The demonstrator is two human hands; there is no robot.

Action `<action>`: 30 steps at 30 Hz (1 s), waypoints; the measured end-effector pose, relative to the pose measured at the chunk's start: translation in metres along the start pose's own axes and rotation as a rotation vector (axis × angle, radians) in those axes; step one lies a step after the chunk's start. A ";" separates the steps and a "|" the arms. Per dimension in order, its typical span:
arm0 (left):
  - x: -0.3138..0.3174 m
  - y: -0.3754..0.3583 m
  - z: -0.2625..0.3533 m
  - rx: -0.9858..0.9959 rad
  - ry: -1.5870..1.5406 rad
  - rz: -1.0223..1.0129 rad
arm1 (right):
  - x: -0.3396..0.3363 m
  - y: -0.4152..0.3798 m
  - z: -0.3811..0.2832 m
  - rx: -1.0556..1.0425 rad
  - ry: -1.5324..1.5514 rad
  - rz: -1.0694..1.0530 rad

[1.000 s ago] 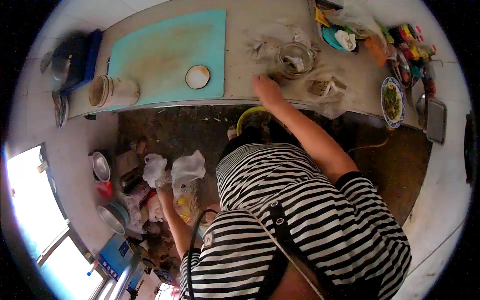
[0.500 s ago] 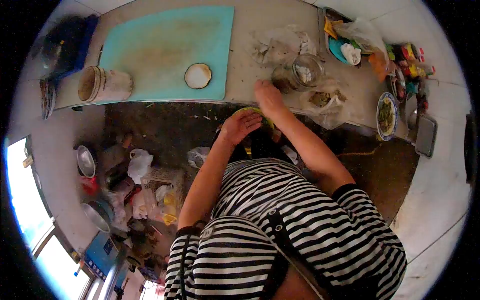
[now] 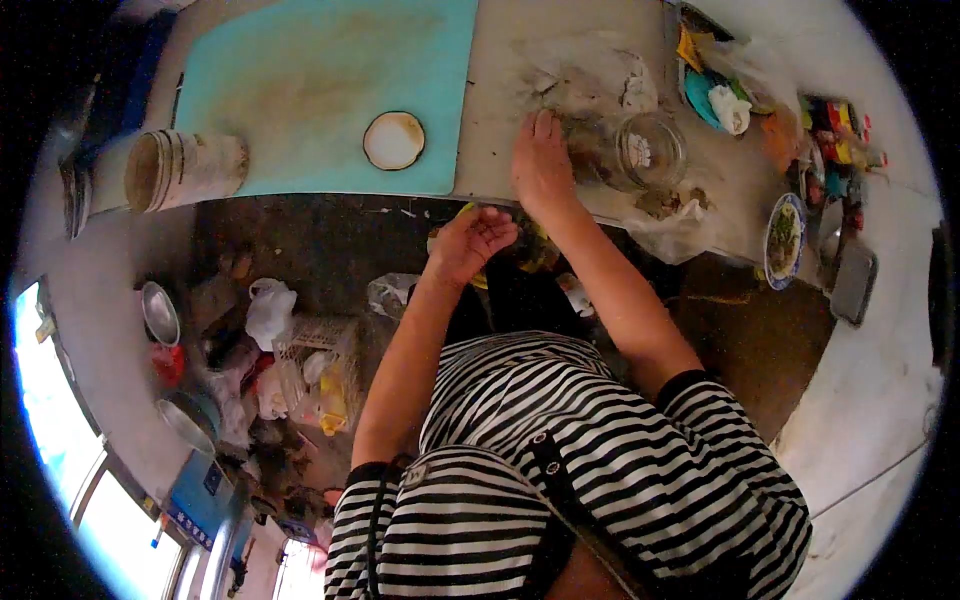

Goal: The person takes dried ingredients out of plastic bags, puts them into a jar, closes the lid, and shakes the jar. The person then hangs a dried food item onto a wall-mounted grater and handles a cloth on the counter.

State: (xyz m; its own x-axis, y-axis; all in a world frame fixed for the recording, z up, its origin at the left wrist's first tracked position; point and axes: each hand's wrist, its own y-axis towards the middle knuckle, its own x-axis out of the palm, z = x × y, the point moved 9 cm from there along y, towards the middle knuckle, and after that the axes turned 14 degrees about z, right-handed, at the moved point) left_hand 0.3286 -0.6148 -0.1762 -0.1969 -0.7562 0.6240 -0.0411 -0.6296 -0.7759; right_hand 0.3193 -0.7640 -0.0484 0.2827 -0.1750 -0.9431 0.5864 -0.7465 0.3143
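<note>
Just below the counter's front edge, my left hand [image 3: 474, 243] is held palm up with its fingers apart and nothing visible in it. My right hand [image 3: 543, 165] rests over the counter [image 3: 495, 100], left of a glass jar [image 3: 648, 152] that lies on its side. Its fingertips point away from me beside a crumpled clear plastic bag [image 3: 585, 85]; whether they hold anything is too small to tell. A second plastic bag with brown bits [image 3: 675, 220] hangs over the edge near the jar. The round white lid [image 3: 393, 140] lies on the turquoise board [image 3: 300, 90].
A dirty white bucket [image 3: 195, 170] lies tipped at the board's left. To the right are a patterned plate with greens [image 3: 785, 240], a grey tray [image 3: 854, 282] and bottles [image 3: 838, 130]. A crate [image 3: 318, 370] and metal bowls [image 3: 160, 315] stand below left.
My right hand has moved farther over the counter, toward the crumpled bag. My left hand has shifted slightly left, away from the yellow-green thing under it. The view has shifted a little.
</note>
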 end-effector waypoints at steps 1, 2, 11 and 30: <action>-0.002 0.001 0.001 0.011 0.020 -0.010 | 0.002 0.002 -0.001 0.008 -0.035 0.041; -0.007 0.002 0.001 0.010 0.023 0.008 | 0.005 -0.003 -0.006 -0.027 -0.038 0.021; -0.022 0.004 0.024 0.285 0.296 0.079 | 0.021 0.028 -0.035 -0.150 0.165 0.081; -0.028 0.015 0.036 0.574 0.611 -0.038 | 0.010 -0.055 -0.049 -0.172 0.471 -0.054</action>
State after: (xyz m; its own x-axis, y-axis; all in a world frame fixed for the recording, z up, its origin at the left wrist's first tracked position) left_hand 0.3686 -0.6098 -0.2023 -0.7080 -0.6072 0.3606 0.4139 -0.7705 -0.4848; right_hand 0.3266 -0.6933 -0.0696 0.5369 0.1995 -0.8197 0.7151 -0.6232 0.3167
